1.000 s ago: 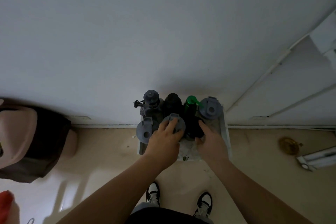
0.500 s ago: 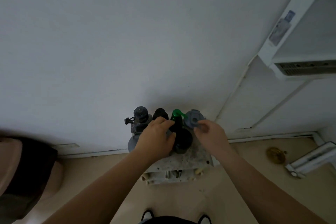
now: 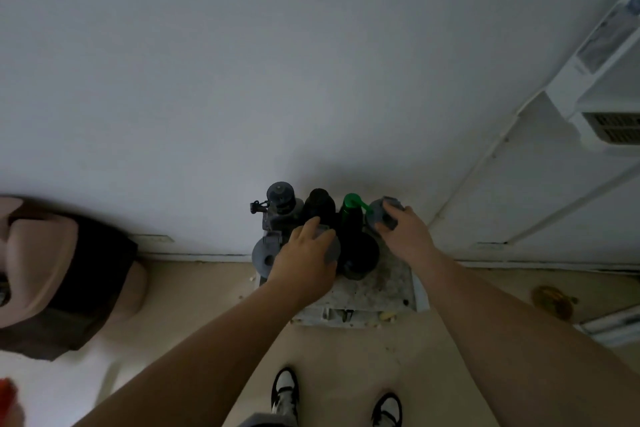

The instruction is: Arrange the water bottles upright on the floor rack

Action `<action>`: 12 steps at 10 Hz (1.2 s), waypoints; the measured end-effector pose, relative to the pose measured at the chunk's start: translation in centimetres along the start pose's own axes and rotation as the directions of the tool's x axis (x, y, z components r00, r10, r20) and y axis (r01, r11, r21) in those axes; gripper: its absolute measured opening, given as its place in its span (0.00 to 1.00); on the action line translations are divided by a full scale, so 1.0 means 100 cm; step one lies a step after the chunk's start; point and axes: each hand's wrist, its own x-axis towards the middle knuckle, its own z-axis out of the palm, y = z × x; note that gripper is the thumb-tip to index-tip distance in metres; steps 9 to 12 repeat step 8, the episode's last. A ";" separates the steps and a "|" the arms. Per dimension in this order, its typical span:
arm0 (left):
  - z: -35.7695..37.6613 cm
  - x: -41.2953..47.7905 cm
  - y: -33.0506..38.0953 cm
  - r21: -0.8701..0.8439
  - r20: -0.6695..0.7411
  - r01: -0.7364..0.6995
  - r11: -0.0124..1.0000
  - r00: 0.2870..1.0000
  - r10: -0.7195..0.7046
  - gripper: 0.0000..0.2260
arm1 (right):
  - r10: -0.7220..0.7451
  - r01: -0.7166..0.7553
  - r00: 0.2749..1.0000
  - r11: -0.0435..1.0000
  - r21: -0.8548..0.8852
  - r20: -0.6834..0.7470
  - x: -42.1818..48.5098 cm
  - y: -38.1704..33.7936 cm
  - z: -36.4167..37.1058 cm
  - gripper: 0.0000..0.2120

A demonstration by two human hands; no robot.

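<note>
Several water bottles stand upright on a low white floor rack (image 3: 374, 291) against the wall. At the back are a grey-capped bottle (image 3: 280, 199), a black bottle (image 3: 319, 201), a green-capped bottle (image 3: 351, 208) and a grey-lidded bottle (image 3: 382, 213). In front stand another grey-lidded bottle (image 3: 263, 255) at the left, a middle grey-lidded bottle (image 3: 330, 248) and a black bottle (image 3: 360, 253). My left hand (image 3: 306, 258) grips the lid of the middle front bottle. My right hand (image 3: 407, 232) is closed on the lid of the back right bottle.
A brown and pink bin (image 3: 59, 274) sits on the floor at the left. A round drain cover (image 3: 550, 300) and a white fitting (image 3: 613, 326) lie at the right. White pipes (image 3: 485, 163) run up the wall. My shoes (image 3: 285, 392) stand just before the rack.
My right hand has gone from near the front black bottle to the back right bottle's lid. My left hand has stayed on the middle front lid. The camera tilted up, then back down.
</note>
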 end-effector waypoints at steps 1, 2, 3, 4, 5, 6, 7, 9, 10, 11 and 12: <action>0.003 -0.003 -0.005 -0.025 0.000 0.027 0.999 1.000 -0.027 0.24 | -0.007 0.007 1.000 0.998 0.061 -0.003 0.004 0.007 0.000 0.26; 0.005 -0.003 -0.008 -0.047 -0.007 0.051 0.998 0.999 -0.051 0.25 | 0.007 -0.007 1.000 0.998 0.069 -0.005 0.005 0.014 0.002 0.26; 0.008 -0.003 -0.011 -0.059 -0.020 0.052 0.997 0.998 -0.053 0.26 | 0.017 -0.016 1.000 0.993 0.120 -0.012 0.005 0.020 0.005 0.27; 0.007 -0.005 -0.010 -0.071 -0.021 0.050 0.996 0.998 -0.051 0.26 | 0.030 -0.028 0.999 0.990 0.136 -0.017 -0.001 0.012 0.002 0.31; 0.003 -0.004 -0.011 -0.106 -0.053 0.013 0.994 0.998 -0.019 0.25 | 0.039 -0.032 0.999 0.985 0.170 -0.036 -0.012 0.004 -0.002 0.34; -0.013 -0.002 -0.007 -0.131 -0.107 -0.038 0.991 0.994 0.024 0.24 | 0.041 -0.001 0.986 0.970 0.242 -0.160 -0.030 -0.008 -0.009 0.26; -0.037 -0.002 0.004 -0.177 -0.199 -0.145 0.973 0.974 0.109 0.22 | 0.002 0.079 0.967 0.949 0.306 -0.255 -0.054 -0.031 -0.027 0.12; -0.060 0.000 0.019 -0.215 -0.277 -0.238 0.947 0.945 0.175 0.19 | -0.126 0.219 0.949 0.923 0.316 -0.290 -0.077 -0.063 -0.056 0.06; -0.060 0.000 0.019 -0.215 -0.277 -0.238 0.947 0.945 0.175 0.19 | -0.126 0.219 0.949 0.923 0.316 -0.290 -0.077 -0.063 -0.056 0.06; -0.060 0.000 0.019 -0.215 -0.277 -0.238 0.947 0.945 0.175 0.19 | -0.126 0.219 0.949 0.923 0.316 -0.290 -0.077 -0.063 -0.056 0.06; -0.060 0.000 0.019 -0.215 -0.277 -0.238 0.947 0.945 0.175 0.19 | -0.126 0.219 0.949 0.923 0.316 -0.290 -0.077 -0.063 -0.056 0.06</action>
